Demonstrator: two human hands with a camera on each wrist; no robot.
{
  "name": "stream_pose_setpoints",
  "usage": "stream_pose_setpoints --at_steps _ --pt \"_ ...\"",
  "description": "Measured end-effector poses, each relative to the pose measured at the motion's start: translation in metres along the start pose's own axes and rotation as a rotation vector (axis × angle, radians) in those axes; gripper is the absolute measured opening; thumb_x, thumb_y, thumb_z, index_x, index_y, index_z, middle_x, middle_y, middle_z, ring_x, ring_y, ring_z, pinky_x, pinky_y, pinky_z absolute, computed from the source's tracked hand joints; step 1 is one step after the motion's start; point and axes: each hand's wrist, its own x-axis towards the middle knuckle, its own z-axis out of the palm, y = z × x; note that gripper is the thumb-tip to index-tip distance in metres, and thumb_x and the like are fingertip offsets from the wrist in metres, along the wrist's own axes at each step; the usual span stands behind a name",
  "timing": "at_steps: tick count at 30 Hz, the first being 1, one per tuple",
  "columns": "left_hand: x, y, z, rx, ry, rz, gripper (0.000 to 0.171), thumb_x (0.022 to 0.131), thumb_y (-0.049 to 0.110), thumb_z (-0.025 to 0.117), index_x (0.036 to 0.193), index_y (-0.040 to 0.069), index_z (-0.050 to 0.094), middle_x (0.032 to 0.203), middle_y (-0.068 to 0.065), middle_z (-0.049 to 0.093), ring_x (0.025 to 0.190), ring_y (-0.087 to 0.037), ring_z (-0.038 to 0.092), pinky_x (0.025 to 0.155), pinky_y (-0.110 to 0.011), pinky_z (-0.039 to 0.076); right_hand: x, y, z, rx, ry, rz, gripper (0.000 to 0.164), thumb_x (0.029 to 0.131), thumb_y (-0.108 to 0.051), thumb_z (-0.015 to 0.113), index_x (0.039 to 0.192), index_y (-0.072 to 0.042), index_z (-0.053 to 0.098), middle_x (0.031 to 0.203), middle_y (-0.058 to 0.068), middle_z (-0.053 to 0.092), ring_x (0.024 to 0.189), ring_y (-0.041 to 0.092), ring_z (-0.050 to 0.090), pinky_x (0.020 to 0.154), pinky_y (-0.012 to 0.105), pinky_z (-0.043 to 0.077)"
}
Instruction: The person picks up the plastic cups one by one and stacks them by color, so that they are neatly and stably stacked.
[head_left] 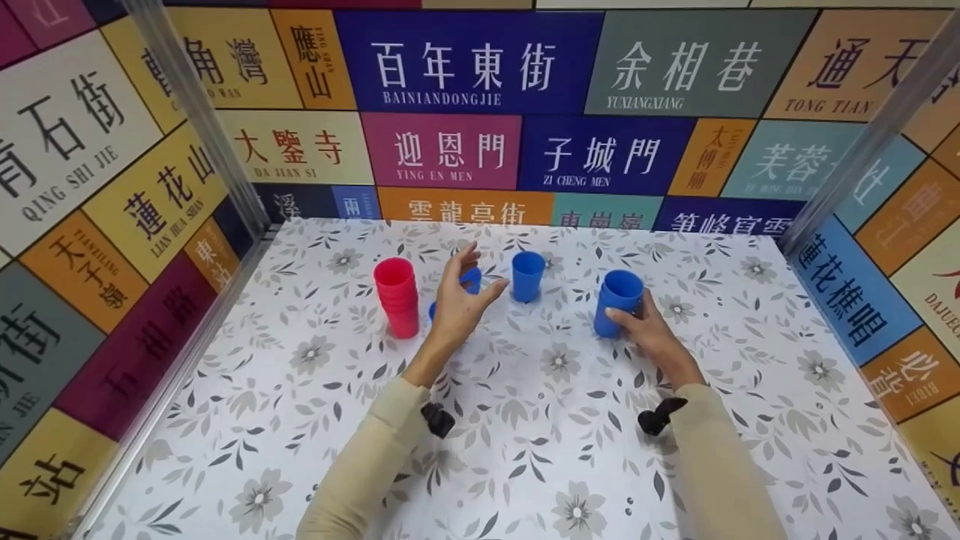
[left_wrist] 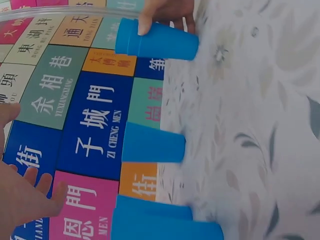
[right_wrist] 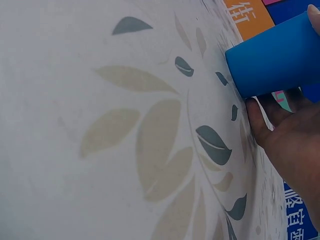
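Observation:
My right hand grips a stack of blue cups standing on the table, its thumb across the near side. Two rims show in that stack, one cup nested in the other. My left hand is raised with fingers and thumb spread apart, holding nothing. Behind it, two blue cups are partly hidden; the left wrist view shows them as overlapping blue cups at the bottom edge. Between the hands and farther back stands a single blue cup. Left of my left hand is a stack of red cups.
The table has a white cover with grey flowers and leaves. Panels with printed street names rise behind and along both sides. Clear upright posts mark the back corners.

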Motion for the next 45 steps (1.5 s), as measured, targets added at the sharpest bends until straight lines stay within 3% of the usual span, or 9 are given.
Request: stream_pose_setpoints --at_steps 4,10,17,22,28,38,45 --pt "-0.009 -0.008 -0.017 0.044 0.016 -0.021 0.077 0.086 0.022 0.079 0.150 0.007 0.040 0.145 -0.018 0.051 0.138 -0.033 0.047 0.115 -0.050 0.042 -0.001 -0.002 0.002 -0.011 0.012 0.003 0.107 0.090 -0.058 0.065 0.159 -0.035 -0.013 0.171 0.010 -0.003 0.157 0.039 0.001 0.117 0.074 0.014" --pt "-0.020 -0.017 -0.041 0.115 0.039 -0.083 0.078 0.084 0.026 0.081 0.150 0.012 0.042 0.148 -0.014 0.051 0.141 -0.030 0.046 0.117 -0.049 0.040 0.000 -0.002 0.002 -0.012 0.009 0.011 0.108 0.089 -0.061 0.065 0.159 -0.037 -0.013 0.171 0.010 -0.003 0.157 0.040 0.002 0.117 0.074 0.016" --pt "-0.029 -0.022 -0.055 0.188 0.031 -0.152 0.082 0.084 0.029 0.082 0.152 0.017 0.038 0.153 -0.011 0.046 0.145 -0.029 0.041 0.120 -0.051 0.034 0.001 0.001 0.003 -0.002 0.019 0.004 0.106 0.090 -0.058 0.066 0.160 -0.036 -0.011 0.170 0.011 -0.002 0.156 0.041 0.002 0.116 0.076 0.014" --pt "-0.035 -0.029 -0.059 0.212 0.043 -0.177 0.084 0.084 0.027 0.082 0.153 0.014 0.036 0.156 -0.011 0.043 0.147 -0.030 0.038 0.121 -0.048 0.033 -0.001 0.001 0.003 -0.004 0.013 0.025 0.109 0.088 -0.061 0.066 0.158 -0.038 -0.014 0.171 0.010 -0.005 0.156 0.041 0.000 0.115 0.076 0.013" --pt "-0.039 -0.038 -0.058 0.193 0.026 -0.212 0.089 0.083 0.023 0.083 0.155 0.011 0.032 0.159 -0.014 0.039 0.149 -0.033 0.036 0.122 -0.047 0.033 -0.003 0.001 0.003 0.029 -0.012 -0.008 0.105 0.093 -0.056 0.063 0.158 -0.038 -0.017 0.170 0.010 -0.006 0.156 0.043 0.000 0.115 0.077 0.012" --pt "-0.039 -0.047 -0.053 0.208 0.002 -0.268 0.094 0.082 0.022 0.084 0.156 0.009 0.028 0.158 -0.018 0.038 0.147 -0.037 0.037 0.121 -0.051 0.032 -0.027 -0.027 0.008 0.010 -0.036 0.048 0.103 0.096 -0.051 0.061 0.158 -0.031 -0.018 0.170 0.013 -0.009 0.155 0.045 0.001 0.116 0.076 0.012" --pt "-0.037 -0.053 -0.049 0.221 -0.038 -0.303 0.097 0.083 0.022 0.083 0.157 0.003 0.023 0.160 -0.024 0.032 0.148 -0.040 0.034 0.123 -0.051 0.029 -0.021 -0.023 0.007 -0.002 -0.014 0.038 0.102 0.096 -0.051 0.061 0.159 -0.031 -0.016 0.170 0.013 -0.007 0.155 0.045 0.001 0.115 0.076 0.015"
